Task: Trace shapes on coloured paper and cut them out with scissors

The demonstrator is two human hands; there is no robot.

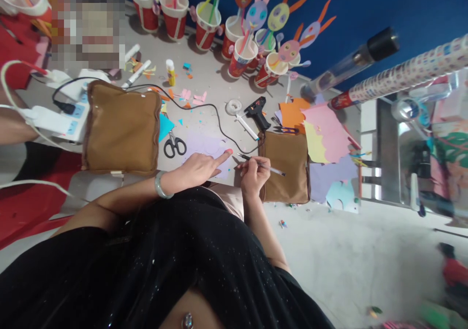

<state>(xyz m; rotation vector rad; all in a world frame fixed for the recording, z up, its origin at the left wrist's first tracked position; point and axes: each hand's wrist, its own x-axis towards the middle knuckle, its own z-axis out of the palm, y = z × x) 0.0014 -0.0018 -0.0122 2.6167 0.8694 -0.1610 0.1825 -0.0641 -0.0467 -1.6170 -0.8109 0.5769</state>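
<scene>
My left hand, with a pale bangle at the wrist, rests over a sheet of lilac paper. Its index finger stretches out to the right, and a small red-pink piece shows at the fingertip; whether it is stuck on or lies under it I cannot tell. In my right hand is a pen, its tip pointing left near that fingertip. Black-handled scissors lie left of my left hand. Beyond my right hand lies a black glue gun.
Brown cushions flank the work area. Red paper cups with paper-faced figures line the back. A glue stick, tape roll, thread snips, coloured paper and a power strip surround it. A black cable crosses the table.
</scene>
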